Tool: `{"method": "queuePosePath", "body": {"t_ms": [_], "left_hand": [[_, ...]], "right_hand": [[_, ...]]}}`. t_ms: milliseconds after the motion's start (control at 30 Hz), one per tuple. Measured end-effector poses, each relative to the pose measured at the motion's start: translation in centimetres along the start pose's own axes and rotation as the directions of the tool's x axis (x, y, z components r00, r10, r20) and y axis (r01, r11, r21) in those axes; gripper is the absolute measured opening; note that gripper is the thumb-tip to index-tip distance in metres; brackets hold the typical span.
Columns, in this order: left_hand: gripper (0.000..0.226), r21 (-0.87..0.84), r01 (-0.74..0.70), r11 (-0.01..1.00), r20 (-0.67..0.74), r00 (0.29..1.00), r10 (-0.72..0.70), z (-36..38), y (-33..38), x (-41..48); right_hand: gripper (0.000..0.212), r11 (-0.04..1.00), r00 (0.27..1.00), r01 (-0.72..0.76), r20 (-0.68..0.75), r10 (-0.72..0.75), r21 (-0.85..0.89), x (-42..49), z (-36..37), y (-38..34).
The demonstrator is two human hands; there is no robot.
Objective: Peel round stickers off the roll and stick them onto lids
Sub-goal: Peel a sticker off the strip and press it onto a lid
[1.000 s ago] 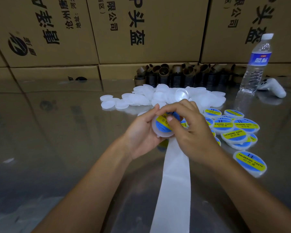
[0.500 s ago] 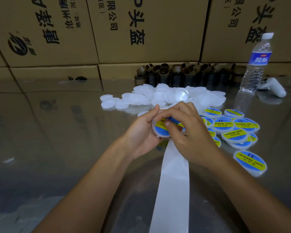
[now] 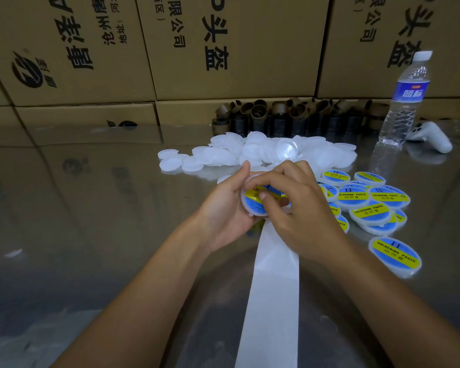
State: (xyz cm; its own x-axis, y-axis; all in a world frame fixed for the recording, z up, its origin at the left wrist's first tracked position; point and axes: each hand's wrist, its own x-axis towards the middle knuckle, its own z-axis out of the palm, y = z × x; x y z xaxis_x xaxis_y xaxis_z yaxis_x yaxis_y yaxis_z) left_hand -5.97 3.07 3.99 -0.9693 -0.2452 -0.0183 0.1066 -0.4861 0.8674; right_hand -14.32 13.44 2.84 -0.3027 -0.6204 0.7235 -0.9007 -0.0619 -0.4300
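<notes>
Above the middle of the steel table [image 3: 91, 221], my left hand [image 3: 223, 211] cups a white lid [image 3: 250, 212]. My right hand [image 3: 303, 208] curls over it, its thumb pressing the soldering-paste sticker [image 3: 252, 199] down. I judge sticking is nearly done; next comes smoothing, then setting the lid by the labelled lids [image 3: 369, 205] on the right. The backing strip [image 3: 274, 288] trails toward me, blank lids [image 3: 223, 155] lie beyond, and there is open room to the left.

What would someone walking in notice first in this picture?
Dead centre, the left hand holds a lid while the right hand curls over it, thumb pressing its blue-and-yellow sticker. A long white backing strip runs from the hands toward the camera. Behind lies a heap of blank white lids, and to the right a cluster of labelled lids.
</notes>
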Motion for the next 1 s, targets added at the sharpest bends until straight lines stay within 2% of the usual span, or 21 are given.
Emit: {"method": "queuePosePath", "body": {"t_ms": [200,367,433,533,667,867,933,1000], "left_hand": [[0.066,-0.013,-0.031,0.999,0.110,0.993,0.032,0.04,0.13,-0.15],[0.041,-0.118,-0.037,0.992,0.218,0.974,0.062,-0.39,0.21,-0.28],[0.039,-0.124,-0.050,0.991,0.256,0.963,0.081,-0.42,0.14,-0.39],[0.045,-0.050,-0.082,0.995,0.241,0.966,0.092,-0.48,-0.09,-0.32],[0.040,0.091,-0.134,0.987,0.250,0.962,0.108,-0.30,-0.16,-0.21],[0.041,0.121,-0.149,0.981,0.202,0.972,0.123,0.08,-0.28,-0.20],[0.045,0.151,-0.147,0.978,0.176,0.977,0.120,0.10,-0.39,-0.17],[0.050,0.197,-0.139,0.970,0.150,0.983,0.110,0.15,-0.61,-0.10]], "right_hand": [[0.026,1.000,1.000,0.000,-0.010,0.000,-0.028,-0.02,-0.09,-0.14],[0.029,0.998,0.999,-0.007,-0.043,0.004,-0.068,0.05,-0.30,-0.26],[0.030,0.997,0.999,-0.022,-0.042,0.019,-0.076,0.06,-0.34,-0.30],[0.030,0.991,0.999,-0.040,-0.040,0.035,-0.126,0.06,-0.36,-0.22],[0.027,0.981,0.998,-0.033,-0.061,0.021,-0.190,0.11,-0.27,-0.16],[0.022,0.986,0.980,-0.009,-0.196,-0.025,-0.168,0.11,-0.05,0.03],[0.034,0.991,0.980,-0.017,-0.198,-0.010,-0.135,0.15,-0.02,0.03],[0.058,0.995,0.983,-0.091,-0.165,0.082,-0.051,0.23,-0.15,0.12]]}}
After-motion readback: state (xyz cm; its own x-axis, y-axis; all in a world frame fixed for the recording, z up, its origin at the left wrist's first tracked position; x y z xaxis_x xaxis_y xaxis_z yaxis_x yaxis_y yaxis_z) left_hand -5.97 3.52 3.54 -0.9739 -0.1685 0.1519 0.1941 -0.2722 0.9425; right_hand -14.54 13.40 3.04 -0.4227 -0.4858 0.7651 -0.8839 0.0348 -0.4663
